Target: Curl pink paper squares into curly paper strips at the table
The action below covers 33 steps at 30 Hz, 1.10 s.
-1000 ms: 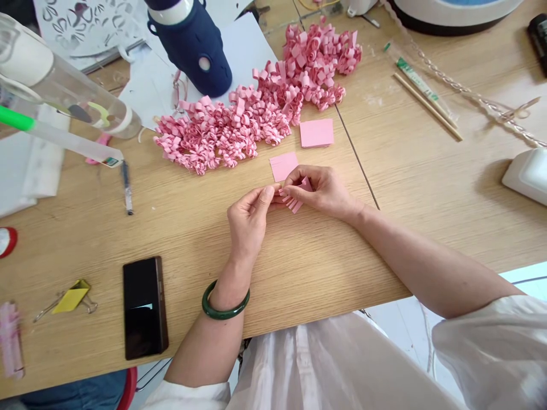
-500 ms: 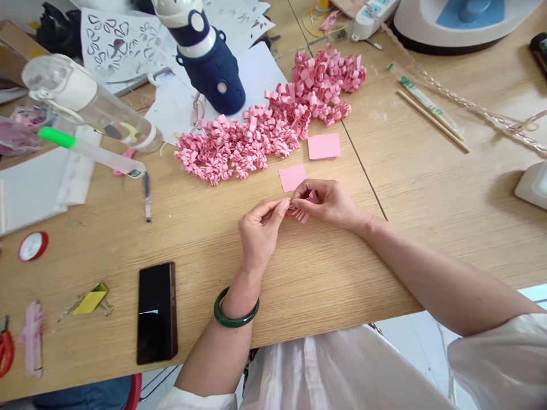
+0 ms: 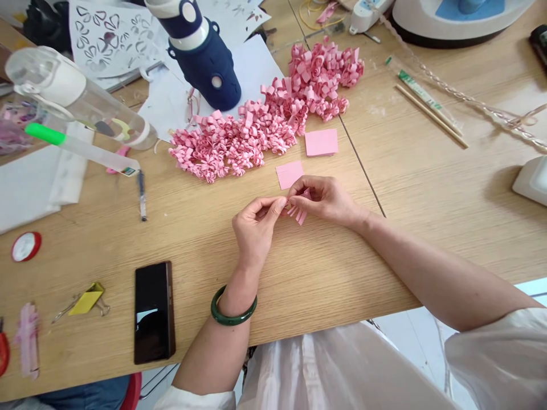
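A small pink paper strip cut into a fringe (image 3: 301,216) is held between my two hands above the table's front part. My left hand (image 3: 257,226), with a green bangle on the wrist, pinches one end of it between thumb and forefinger. My right hand (image 3: 325,197) grips the other end, its fingers hiding part of the fringe. Just beyond my fingertips lies a pink paper rectangle (image 3: 289,173), and farther back a small pile of pink paper rectangles (image 3: 321,142). Behind these stretches a long heap of curled pink paper flowers (image 3: 252,134).
At the back left stand a dark blue bottle (image 3: 209,71) and a clear bottle (image 3: 81,99). A phone (image 3: 152,313), a yellow binder clip (image 3: 88,298) and a pen (image 3: 142,196) lie to the left. Wooden sticks (image 3: 431,115) and a twisted cord (image 3: 465,101) lie at right.
The view has shifted slightly, so most things sit a little farther left. Both hands keep their pinch on the fringed paper, which has turned slightly.
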Motion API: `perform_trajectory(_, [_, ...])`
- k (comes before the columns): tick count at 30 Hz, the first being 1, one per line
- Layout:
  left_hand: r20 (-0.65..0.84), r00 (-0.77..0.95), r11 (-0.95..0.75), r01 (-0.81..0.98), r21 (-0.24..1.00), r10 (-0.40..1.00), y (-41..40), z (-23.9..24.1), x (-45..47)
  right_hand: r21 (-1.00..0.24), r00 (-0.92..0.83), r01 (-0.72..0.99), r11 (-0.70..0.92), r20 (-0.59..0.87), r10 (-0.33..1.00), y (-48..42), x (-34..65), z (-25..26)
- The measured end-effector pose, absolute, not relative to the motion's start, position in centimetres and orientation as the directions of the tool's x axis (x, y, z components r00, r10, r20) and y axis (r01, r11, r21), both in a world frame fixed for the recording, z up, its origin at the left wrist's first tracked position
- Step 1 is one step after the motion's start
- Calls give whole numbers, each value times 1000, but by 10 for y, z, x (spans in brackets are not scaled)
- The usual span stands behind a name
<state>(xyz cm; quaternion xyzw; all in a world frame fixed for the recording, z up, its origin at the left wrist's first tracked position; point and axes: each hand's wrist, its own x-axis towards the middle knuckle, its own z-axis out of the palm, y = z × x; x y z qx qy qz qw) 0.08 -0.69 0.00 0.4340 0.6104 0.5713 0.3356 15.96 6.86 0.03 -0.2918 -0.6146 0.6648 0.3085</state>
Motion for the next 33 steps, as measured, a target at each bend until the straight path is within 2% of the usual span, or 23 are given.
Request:
perform_trajectory(4, [88,-408,-28,150,988,909,-7,-2,0,-997,-598,4,73,57,800,69,161,1])
perform_trajectory(10, [79,-407,-27,131,991,910,-6,-2,-1,-990,-600,26,142,98,794,71,160,0])
perform_trajectory(21, [-15,-354,43,73,996,935,-7,-2,2,-998,-597,45,38,4,802,69,162,2])
perform_trajectory(33, [-73,-338,94,44,995,938,-6,-1,5,-992,-639,108,62,-22,769,72,168,1])
